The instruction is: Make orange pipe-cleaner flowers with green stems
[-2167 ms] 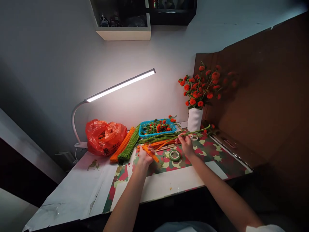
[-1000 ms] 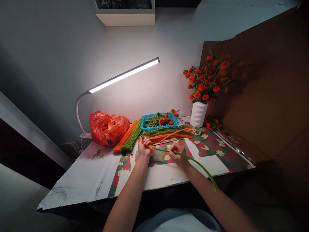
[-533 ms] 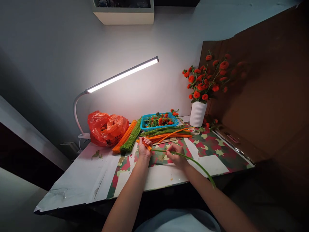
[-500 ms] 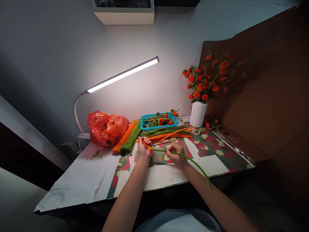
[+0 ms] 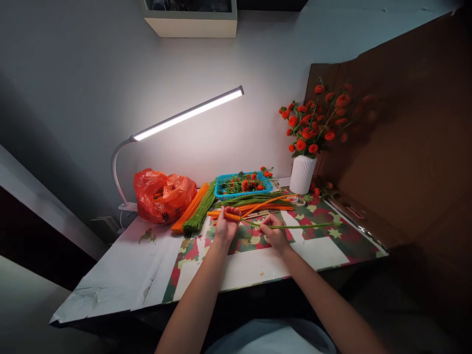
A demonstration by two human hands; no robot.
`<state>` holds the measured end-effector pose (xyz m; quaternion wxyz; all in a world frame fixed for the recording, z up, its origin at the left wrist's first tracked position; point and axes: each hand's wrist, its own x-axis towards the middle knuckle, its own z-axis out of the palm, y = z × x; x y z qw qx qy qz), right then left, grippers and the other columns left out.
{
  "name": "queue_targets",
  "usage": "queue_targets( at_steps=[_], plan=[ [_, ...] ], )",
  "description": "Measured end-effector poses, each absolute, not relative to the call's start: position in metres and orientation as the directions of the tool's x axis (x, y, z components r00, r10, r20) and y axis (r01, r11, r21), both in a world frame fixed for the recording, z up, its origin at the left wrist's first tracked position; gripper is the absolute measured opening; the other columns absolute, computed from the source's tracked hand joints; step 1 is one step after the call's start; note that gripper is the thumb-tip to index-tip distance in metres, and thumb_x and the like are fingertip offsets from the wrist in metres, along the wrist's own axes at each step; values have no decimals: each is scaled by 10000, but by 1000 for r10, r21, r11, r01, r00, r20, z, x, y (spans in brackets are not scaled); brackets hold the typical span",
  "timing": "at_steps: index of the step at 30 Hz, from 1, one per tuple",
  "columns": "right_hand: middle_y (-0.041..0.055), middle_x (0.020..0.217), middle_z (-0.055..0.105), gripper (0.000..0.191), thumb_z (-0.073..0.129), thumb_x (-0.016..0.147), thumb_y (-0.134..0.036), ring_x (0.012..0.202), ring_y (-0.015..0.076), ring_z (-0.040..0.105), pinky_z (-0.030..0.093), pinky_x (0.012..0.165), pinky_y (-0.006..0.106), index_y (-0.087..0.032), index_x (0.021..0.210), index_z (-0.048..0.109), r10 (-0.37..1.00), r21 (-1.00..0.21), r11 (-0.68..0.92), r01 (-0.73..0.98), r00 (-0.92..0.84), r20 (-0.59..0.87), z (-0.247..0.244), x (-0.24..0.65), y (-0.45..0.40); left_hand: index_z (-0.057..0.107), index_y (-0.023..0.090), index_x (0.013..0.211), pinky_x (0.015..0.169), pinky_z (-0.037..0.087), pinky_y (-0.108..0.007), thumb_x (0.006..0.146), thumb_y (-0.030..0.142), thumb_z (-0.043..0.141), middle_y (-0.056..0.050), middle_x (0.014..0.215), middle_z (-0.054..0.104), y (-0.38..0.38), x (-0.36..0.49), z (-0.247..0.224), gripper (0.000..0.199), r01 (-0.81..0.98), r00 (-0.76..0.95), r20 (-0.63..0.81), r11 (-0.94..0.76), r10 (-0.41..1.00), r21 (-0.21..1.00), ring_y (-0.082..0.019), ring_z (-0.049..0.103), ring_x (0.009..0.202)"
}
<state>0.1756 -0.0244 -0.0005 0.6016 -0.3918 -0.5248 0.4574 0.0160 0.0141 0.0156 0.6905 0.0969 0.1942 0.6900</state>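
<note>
The left hand (image 5: 227, 230) is lying roughly palm up, fingers curling under a ridged orange coil (image 5: 233, 216) and thumb crossing over it, presumably to cradle the coil and stop it from turning. The coil is sitting just above the worktop (image 5: 118, 275), its ends poking out on both sides of that hand. The right hand (image 5: 274, 233) is pinching a green stem (image 5: 313, 226) between thumb and fingertips. The stem is running from the coil's right end through this grip and reaching out to the right; such a hold near the coil is probably giving finer control of a limp length. Whether the two are joined is too small to tell.

Behind, the orange bundle (image 5: 190, 209) and green bundle (image 5: 200, 214) are lying side by side, seemingly sorted by colour within easy reach. The lamp (image 5: 188, 114) is leaning over everything, likely for light.
</note>
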Motion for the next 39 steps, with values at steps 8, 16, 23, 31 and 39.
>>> queue_targets(
  at_steps=[8, 16, 23, 31, 39],
  plan=[
    [-26, 506, 623, 140, 605, 613, -229, 453, 116, 570, 460, 483, 227, -205, 571, 474, 984, -959, 170, -226, -20, 179, -5, 172, -22, 424, 171, 607, 469, 360, -188, 936, 381, 445, 73, 484, 320, 13, 12, 14, 391, -941, 49, 0, 47, 999, 334, -53, 353, 408],
    [-14, 533, 639, 260, 732, 583, -322, 528, 158, 648, 528, 541, 263, -197, 571, 504, 988, -953, 109, -283, -77, 136, -5, 168, -23, 382, 173, 589, 473, 338, -196, 949, 380, 409, 70, 496, 298, 10, 17, 14, 416, -951, 33, 30, 22, 999, 309, -54, 323, 411],
    [-12, 533, 625, 380, 810, 510, -444, 570, 207, 678, 564, 562, 312, -199, 562, 524, 988, -947, 113, -302, -69, 140, -6, 166, -22, 392, 169, 597, 523, 372, -207, 939, 376, 433, 61, 532, 323, 5, 34, 9, 402, -940, 60, 42, 43, 997, 338, -56, 357, 445],
    [12, 601, 677, 373, 815, 506, -465, 556, 196, 681, 562, 560, 298, -190, 612, 586, 987, -950, 92, -298, -98, 126, -10, 168, -20, 396, 168, 601, 562, 392, -227, 921, 411, 457, 53, 558, 339, -3, 48, 10, 406, -904, 135, 42, 106, 990, 414, -68, 384, 482],
    [6, 631, 676, 362, 793, 554, -455, 543, 195, 671, 557, 537, 305, -196, 742, 624, 978, -949, 189, -253, -33, 204, -1, 171, -21, 391, 167, 593, 528, 371, -209, 948, 371, 406, 58, 525, 331, 3, 33, 10, 411, -953, 45, 19, 37, 999, 300, -58, 368, 446]
  ],
)
